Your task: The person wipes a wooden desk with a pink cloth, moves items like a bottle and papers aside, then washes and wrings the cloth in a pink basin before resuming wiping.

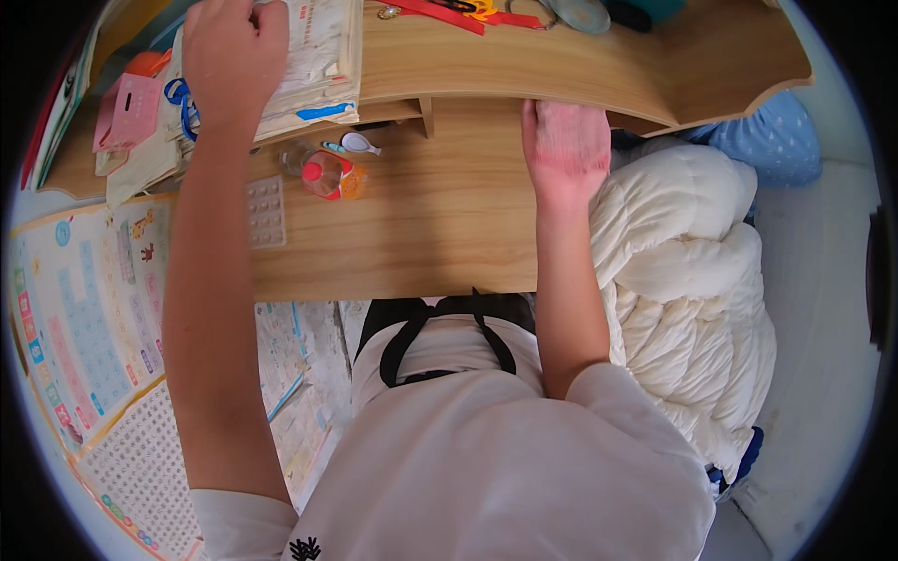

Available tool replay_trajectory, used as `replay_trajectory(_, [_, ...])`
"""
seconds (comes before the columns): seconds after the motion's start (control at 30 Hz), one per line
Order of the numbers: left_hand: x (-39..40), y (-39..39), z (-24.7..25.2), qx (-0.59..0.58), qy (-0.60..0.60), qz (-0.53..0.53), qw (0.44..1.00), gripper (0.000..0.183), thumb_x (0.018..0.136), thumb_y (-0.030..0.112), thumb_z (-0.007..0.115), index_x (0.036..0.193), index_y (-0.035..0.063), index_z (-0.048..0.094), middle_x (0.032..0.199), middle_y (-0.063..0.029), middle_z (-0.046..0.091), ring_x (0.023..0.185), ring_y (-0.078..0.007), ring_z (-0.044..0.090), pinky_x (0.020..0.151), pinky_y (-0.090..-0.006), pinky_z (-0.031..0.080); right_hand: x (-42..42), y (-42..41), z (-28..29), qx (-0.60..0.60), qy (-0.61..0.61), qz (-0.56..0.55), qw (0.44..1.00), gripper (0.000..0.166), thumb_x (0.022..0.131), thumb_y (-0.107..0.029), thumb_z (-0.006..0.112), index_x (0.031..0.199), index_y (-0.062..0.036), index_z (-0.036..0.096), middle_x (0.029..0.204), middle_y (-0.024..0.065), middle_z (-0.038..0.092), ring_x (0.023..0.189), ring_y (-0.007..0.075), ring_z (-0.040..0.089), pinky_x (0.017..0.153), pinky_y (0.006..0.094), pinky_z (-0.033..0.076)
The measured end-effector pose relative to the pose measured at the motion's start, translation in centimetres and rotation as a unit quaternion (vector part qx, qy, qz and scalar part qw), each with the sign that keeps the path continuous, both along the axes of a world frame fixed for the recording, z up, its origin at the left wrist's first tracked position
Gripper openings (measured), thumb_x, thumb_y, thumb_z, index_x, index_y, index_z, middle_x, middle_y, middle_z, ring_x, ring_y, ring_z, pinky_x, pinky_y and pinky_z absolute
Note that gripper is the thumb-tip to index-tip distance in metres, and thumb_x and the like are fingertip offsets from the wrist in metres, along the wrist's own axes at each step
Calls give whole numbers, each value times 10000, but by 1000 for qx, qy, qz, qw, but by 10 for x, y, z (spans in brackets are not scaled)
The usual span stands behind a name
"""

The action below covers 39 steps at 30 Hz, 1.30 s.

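Observation:
At the top left, my left hand (238, 56) is over a stack of worn papers or books (316, 70) on the upper wooden shelf; its fingertips are cut off by the picture's edge. My right hand (570, 140) lies at the shelf's front edge, its fingers hidden beneath the board, so what they touch does not show. Between the arms, on the wooden desk (421, 231), lie a small bottle with a red cap (324, 177), a white spoon-like item (360, 144) and a blister sheet (266, 210).
A pink box (130, 112) and blue ribbon (184, 105) sit left on the shelf (533, 63). Red strips (449, 14) and a clear round item (584, 14) lie farther back. A white quilt (687, 280) is heaped at right, with printed charts (91, 301) at left.

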State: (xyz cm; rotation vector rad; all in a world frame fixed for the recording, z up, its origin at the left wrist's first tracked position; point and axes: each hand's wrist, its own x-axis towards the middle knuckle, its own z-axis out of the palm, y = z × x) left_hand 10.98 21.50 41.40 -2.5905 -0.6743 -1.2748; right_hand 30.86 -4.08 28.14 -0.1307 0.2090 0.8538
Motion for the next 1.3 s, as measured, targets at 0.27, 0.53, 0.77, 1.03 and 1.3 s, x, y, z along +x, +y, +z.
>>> replay_trajectory(0.27, [-8,25,-11,-40,36,24,998,353,974,125,573,1224,202,810,1206,-31,759,1063,-287,645,989,-403,516,93,39,-86,306,-61,68,948,266,1039,-336,556,1120,-143,720,1087,-16,751,1042,199,700,966,421,585])
replay_trajectory(0.53, [-9,26,-10,-33,33,26,999,332,953,155,592,1189,207,820,1191,-47,764,1047,-336,654,980,-440,531,147,7,-104,263,-54,-66,961,391,1099,-348,470,853,-211,741,816,-82,727,955,129,699,952,404,588])
replay_trajectory(0.77, [-15,30,-13,-29,34,32,998,347,977,138,583,1229,204,813,1225,-43,763,1078,-300,647,1007,-403,511,116,35,-102,312,-49,-10,949,386,1134,-416,435,1093,-190,745,928,-58,766,980,158,709,1007,409,576])
replay_trajectory(1.03, [-12,25,-11,-32,29,40,998,337,977,141,586,1214,222,812,1216,-33,756,1101,-317,649,985,-419,531,6,101,-55,156,0,151,976,445,1111,-522,493,1184,-142,714,1095,0,760,1006,189,696,771,416,614])
replay_trajectory(1.3, [-9,21,-10,-43,37,37,998,344,973,120,574,1211,209,805,1200,-31,754,1077,-309,648,974,-418,531,22,79,-53,107,-5,71,992,431,1068,-501,558,1174,-127,747,1167,45,797,1106,268,732,875,458,636])
